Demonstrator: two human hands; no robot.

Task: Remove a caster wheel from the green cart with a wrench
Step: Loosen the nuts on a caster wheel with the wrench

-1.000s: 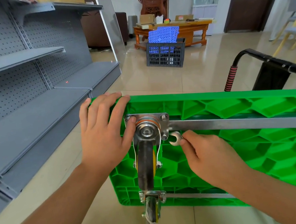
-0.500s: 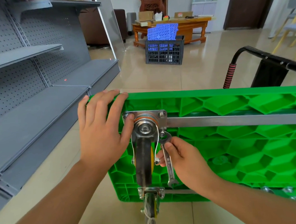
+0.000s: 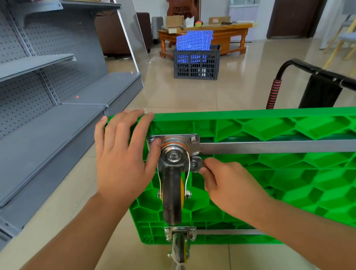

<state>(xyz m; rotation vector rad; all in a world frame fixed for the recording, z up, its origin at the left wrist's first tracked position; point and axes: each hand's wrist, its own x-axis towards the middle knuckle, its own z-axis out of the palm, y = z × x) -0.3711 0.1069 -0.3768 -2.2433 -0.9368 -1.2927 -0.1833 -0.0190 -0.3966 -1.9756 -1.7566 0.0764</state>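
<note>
The green cart (image 3: pixel 286 185) stands on its side with its ribbed underside facing me. A caster wheel (image 3: pixel 173 198) with a dark tyre hangs from a metal mounting plate (image 3: pixel 173 140) at the cart's upper left corner. My left hand (image 3: pixel 124 153) lies flat over that corner, thumb on the plate. My right hand (image 3: pixel 227 184) grips a silver wrench, whose ring end (image 3: pixel 196 164) sits on the plate's lower right bolt; the shaft is hidden in my fist. A second caster (image 3: pixel 180 252) hangs at the lower edge.
Grey metal shelving (image 3: pixel 41 126) runs along the left, close to the cart. The cart's black handle (image 3: pixel 319 77) with a red grip lies at the right. Farther back stand a dark crate (image 3: pixel 197 64) holding blue panels, a wooden table (image 3: pixel 206 33) and chairs (image 3: pixel 354 35).
My right hand swung the wrench from pointing down beside the wheel up to the right, with its head staying on the lower right bolt. My left hand stayed on the cart's corner.
</note>
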